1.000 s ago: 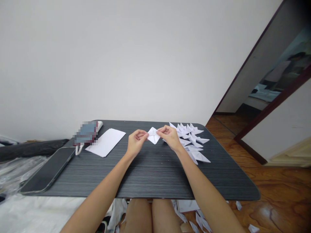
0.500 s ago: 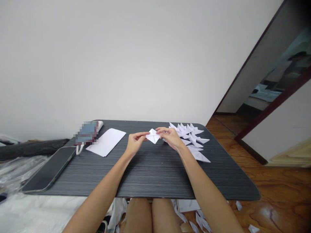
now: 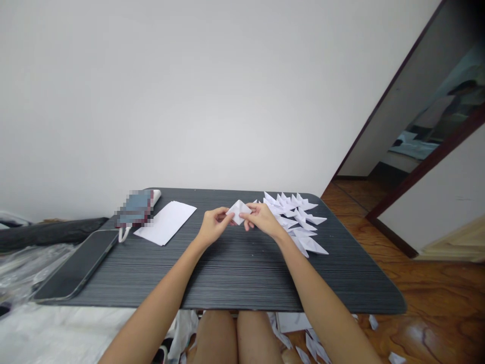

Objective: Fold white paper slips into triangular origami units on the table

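Between my two hands is a small white folded paper [image 3: 238,208], diamond-shaped, held just above the dark table. My left hand [image 3: 213,223] pinches its left side, thumb on the near face. On the opposite side my right hand [image 3: 264,218] grips it the same way, with some fingers curled below. Right behind my right hand lies a group of folded white paper boats [image 3: 303,217] with pointed ends. To the left rests a stack of flat white paper sheets [image 3: 166,222].
The dark table [image 3: 242,283] stands against a white wall. On its left are a phone [image 3: 78,265] and a blurred device [image 3: 134,207] with a white cable. Paper pieces [image 3: 314,346] lie on the wooden floor. A person [image 3: 450,111] shows beyond a doorway at right.
Both thumbs have moved onto the near face of the folded paper, and its visible face now looks smoother, without the crossed creases. My right hand has shifted slightly down and left.
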Available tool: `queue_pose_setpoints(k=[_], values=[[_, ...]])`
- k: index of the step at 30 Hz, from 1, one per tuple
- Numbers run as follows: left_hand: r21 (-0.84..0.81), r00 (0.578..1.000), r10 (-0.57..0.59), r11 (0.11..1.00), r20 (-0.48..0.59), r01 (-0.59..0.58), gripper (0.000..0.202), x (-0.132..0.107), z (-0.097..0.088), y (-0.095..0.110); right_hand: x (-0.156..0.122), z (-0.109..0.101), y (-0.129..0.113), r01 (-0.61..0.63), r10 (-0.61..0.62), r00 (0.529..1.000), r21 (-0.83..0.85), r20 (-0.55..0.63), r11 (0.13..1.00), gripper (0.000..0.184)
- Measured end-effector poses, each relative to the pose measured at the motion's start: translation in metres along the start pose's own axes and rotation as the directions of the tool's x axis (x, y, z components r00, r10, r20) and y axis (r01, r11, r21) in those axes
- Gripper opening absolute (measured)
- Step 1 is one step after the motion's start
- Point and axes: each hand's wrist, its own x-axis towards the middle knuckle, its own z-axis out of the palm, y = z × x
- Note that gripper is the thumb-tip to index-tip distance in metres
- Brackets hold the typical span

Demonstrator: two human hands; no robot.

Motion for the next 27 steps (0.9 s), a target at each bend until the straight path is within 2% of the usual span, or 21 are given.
queue_pose_setpoints(k=[3,9,13,19,23,27], values=[[-0.104,0.998,-0.055,0.993,0.036,0.058,0.026,-0.001,0.003,-0.001,0.001,0.003,0.003,0.013,-0.013,0.999,-0.002,0.042,1.000,0.027],[-0.160,0.992,-0.097,0.981,0.079,0.109,0.028,0.000,0.002,0.001,-0.001,0.005,0.000,0.004,-0.010,0.996,0.071,0.087,0.998,0.028],[-0.244,0.989,-0.128,0.959,0.072,0.142,0.032,0.002,-0.001,0.005,-0.002,0.004,-0.003,0.012,-0.029,0.996,0.197,0.087,0.980,0.032],[-0.402,0.993,-0.099,0.908,0.061,0.115,0.035,0.001,-0.002,0.010,-0.001,0.001,-0.002,-0.021,0.000,0.999,0.386,0.054,0.922,0.035],[-0.386,0.991,-0.135,0.913,0.016,0.131,0.028,0.000,-0.001,0.009,-0.001,0.004,-0.001,-0.050,0.031,0.998,0.391,0.056,0.919,0.033],[-0.288,0.989,-0.142,0.946,0.042,0.148,0.027,0.000,0.004,0.009,0.000,0.010,-0.001,-0.039,0.027,0.999,0.285,0.043,0.958,0.025]])
